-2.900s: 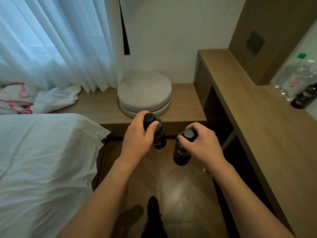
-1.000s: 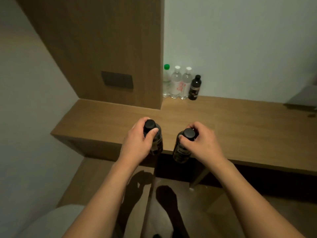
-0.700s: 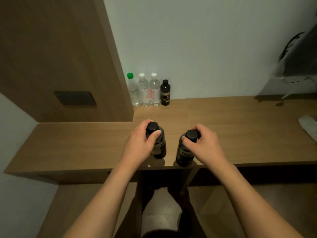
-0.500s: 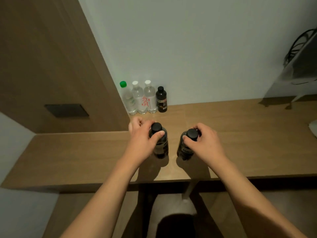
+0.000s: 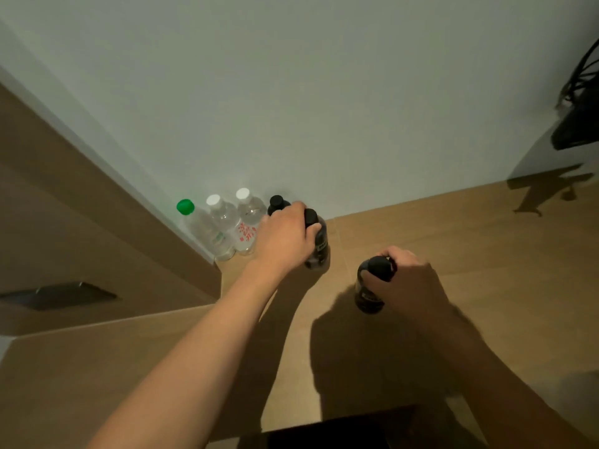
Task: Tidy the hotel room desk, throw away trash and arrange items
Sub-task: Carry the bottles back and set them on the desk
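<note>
My left hand grips a dark bottle by its neck, held at the right end of a row of bottles against the wall. That row has a green-capped clear bottle, two white-capped clear bottles and a black bottle whose cap shows just behind my left hand. My right hand grips a second dark bottle near its cap, over the wooden desk and closer to me. Whether either dark bottle touches the desk, I cannot tell.
A wooden wall panel with a dark plate stands left of the bottle row. A dark object with cables hangs at the upper right and casts a shadow on the desk. The desk's front edge runs below my forearms.
My view turned from the bed and window to the desk. Both hands carried their dark bottles forward. The left one reached out to the bottle row at the wall.
</note>
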`<state>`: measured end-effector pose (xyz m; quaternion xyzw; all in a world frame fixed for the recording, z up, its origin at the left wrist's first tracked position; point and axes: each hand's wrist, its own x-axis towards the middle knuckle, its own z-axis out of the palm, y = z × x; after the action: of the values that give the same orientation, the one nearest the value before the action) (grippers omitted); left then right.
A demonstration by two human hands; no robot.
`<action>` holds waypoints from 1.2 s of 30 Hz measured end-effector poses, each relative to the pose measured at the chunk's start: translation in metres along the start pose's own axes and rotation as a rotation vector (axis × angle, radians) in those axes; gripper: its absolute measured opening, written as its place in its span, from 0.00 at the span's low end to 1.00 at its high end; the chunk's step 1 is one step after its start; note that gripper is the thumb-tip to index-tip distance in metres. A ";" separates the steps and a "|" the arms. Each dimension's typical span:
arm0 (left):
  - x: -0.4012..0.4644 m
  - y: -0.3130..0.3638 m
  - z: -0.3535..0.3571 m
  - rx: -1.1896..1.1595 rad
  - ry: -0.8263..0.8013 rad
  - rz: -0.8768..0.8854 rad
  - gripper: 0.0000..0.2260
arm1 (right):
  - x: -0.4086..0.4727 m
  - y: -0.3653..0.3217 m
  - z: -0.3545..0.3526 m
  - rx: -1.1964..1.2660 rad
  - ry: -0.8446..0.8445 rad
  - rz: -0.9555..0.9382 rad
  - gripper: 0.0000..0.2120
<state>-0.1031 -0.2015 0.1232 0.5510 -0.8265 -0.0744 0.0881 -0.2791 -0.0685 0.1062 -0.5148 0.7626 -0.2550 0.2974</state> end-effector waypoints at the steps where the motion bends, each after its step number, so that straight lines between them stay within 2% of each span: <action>1: 0.016 -0.003 0.008 0.057 -0.011 0.013 0.14 | 0.008 0.000 0.001 -0.005 0.001 0.000 0.12; 8: 0.080 -0.032 0.060 0.266 -0.019 0.108 0.16 | 0.071 -0.002 0.012 -0.092 0.021 0.002 0.12; 12: 0.096 -0.048 0.072 0.276 -0.024 0.084 0.16 | 0.100 0.000 0.023 -0.060 0.017 -0.011 0.11; 18: 0.106 -0.050 0.079 0.283 0.051 0.039 0.16 | 0.130 -0.003 0.037 -0.048 0.016 0.010 0.11; 22: 0.105 -0.049 0.079 0.291 0.060 0.028 0.16 | 0.154 -0.011 0.045 -0.068 0.001 -0.044 0.11; 27: 0.071 -0.055 0.064 0.100 0.250 -0.043 0.18 | 0.188 -0.024 0.056 -0.083 -0.024 -0.102 0.12; 31: 0.042 -0.071 0.050 -0.051 0.220 -0.125 0.17 | 0.213 -0.029 0.067 -0.113 -0.055 -0.111 0.13; 36: 0.036 -0.083 0.050 -0.090 0.263 -0.064 0.16 | 0.225 -0.028 0.078 -0.110 -0.028 -0.116 0.18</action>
<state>-0.0534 -0.2648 0.0581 0.5775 -0.7858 -0.0413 0.2177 -0.2715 -0.2952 0.0287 -0.5771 0.7401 -0.2222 0.2642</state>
